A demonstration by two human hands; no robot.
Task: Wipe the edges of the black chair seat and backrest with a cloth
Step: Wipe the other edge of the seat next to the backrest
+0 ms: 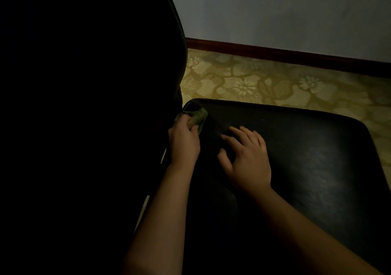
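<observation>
A black chair fills the head view: its backrest [95, 84] takes up the whole left side and its seat [306, 147] spreads to the right. My left hand [184, 141] grips a small green cloth [195, 117] at the seat's far left corner, where seat and backrest meet. My right hand [245, 158] lies flat on the seat with its fingers spread, a short way right of the cloth. The scene is dim, and the gap between seat and backrest is in shadow.
A yellow-green flowered carpet [264, 84] lies beyond the seat. A dark red skirting board [296, 55] runs along the foot of a pale wall [275, 10] behind it.
</observation>
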